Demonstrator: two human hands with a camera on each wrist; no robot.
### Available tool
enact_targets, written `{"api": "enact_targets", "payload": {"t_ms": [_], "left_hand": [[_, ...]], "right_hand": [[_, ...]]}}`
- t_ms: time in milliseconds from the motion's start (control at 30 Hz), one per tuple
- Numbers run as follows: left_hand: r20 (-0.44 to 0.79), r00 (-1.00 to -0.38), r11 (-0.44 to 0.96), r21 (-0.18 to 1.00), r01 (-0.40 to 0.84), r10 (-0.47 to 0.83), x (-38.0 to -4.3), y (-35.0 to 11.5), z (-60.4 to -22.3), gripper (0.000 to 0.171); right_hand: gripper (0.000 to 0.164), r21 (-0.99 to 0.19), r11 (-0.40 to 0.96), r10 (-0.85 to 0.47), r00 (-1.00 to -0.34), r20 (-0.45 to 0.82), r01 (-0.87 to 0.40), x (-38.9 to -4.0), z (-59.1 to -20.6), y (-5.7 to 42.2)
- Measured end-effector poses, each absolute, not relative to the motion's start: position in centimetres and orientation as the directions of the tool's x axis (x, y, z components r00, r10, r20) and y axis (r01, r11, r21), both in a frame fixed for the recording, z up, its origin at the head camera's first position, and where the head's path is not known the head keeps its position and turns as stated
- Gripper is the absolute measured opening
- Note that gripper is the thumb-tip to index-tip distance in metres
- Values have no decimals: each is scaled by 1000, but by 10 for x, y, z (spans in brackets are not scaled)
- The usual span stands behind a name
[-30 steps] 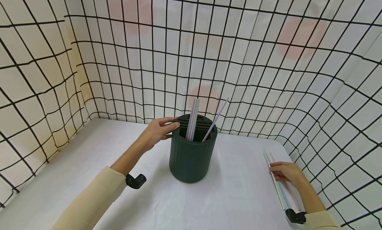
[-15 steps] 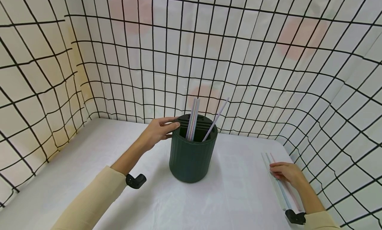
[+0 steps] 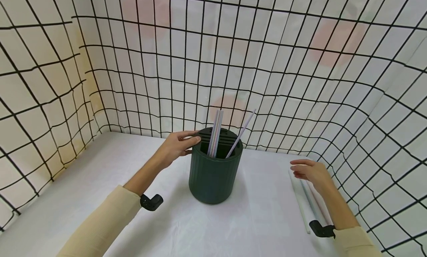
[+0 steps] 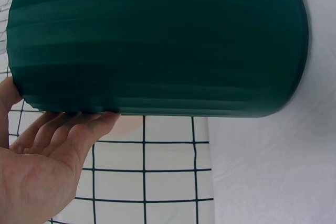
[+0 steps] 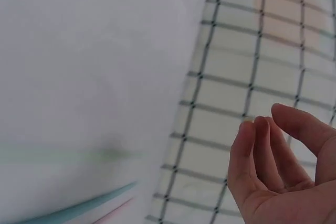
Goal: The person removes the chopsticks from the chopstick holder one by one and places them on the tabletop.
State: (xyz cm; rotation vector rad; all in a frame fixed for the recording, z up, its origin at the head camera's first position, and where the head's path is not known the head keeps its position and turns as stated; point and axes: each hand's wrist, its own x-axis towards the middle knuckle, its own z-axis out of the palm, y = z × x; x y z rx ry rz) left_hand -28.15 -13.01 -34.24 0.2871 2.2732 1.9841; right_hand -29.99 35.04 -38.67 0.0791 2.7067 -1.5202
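I can't see the lower ends of the standing straws (image 3: 215, 134), sunk inside the dark green pen holder (image 3: 211, 181), which also hides some fingertips of the left hand (image 3: 174, 145). In the right wrist view the pale green straw (image 5: 58, 154) is blurred, while the blue straw (image 5: 86, 206), pink straw (image 5: 114, 211) and right hand (image 5: 291, 199) run off the edges.

Head view: forward and down over the desk (image 3: 267, 220) to the gridded backdrop (image 3: 186, 59). Left-wrist view: close upon the green container (image 4: 157, 40), which the head view shares. Right-wrist view: past the fingers (image 5: 242, 156) along desk and backdrop, sharing the straws (image 5: 84, 204) with the head view.
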Motion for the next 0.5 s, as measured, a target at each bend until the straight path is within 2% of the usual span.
{"api": "enact_targets", "payload": {"t_ms": [233,500], "left_hand": [[42,-976,124,990,70,214,-282,-131,-344,54],[34,-978,136,989,63,207,-282,-132,-344,55]], "right_hand": [[41,-905,418,-110,-993,32,-75,-300,-343,290],[37,-877,455,-181,-980,78,-154,-295,-307,230]]}}
